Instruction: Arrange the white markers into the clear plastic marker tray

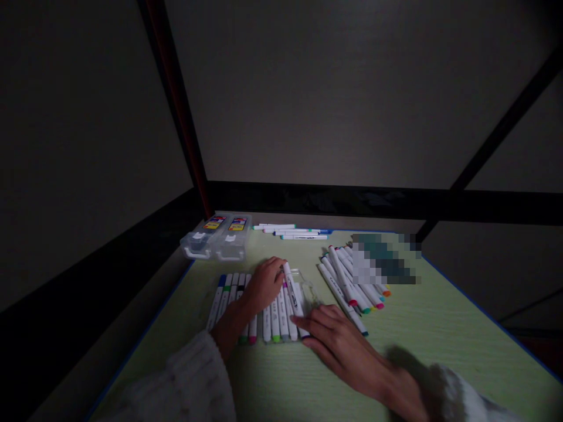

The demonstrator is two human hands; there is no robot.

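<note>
One white round-barrelled marker with dark lettering (291, 288), tilted over the right-hand group of upright-lying markers, is pinched near its far end by the left hand (265, 285); the right hand (335, 339) is low beside it, index fingertip touching around the near end — whether it actually grips anything, cannot tell. Hands near each other, not touching. Under and around: white markers with green, grey and other coloured ends (275, 319) side by side, clear ridged plastic tray (312, 293) showing at their right. For good handling, light pinch up top, fingertip steering the bottom, barrel kept parallel so neighbours don't get knocked. Second group, white markers with blue and green bands (217, 302), sits just left, partly behind the left forearm. Loose heap of white markers with coloured tips (347, 281) crowds the right side, so swinging wide there risks a bump. Roomier on the near side — pale yellow-green tabletop (444, 334), blue edging well apart from the hands. Far side: scattered white markers (303, 232), two clear plastic cases with white handles (233, 249) by the left edge.
</note>
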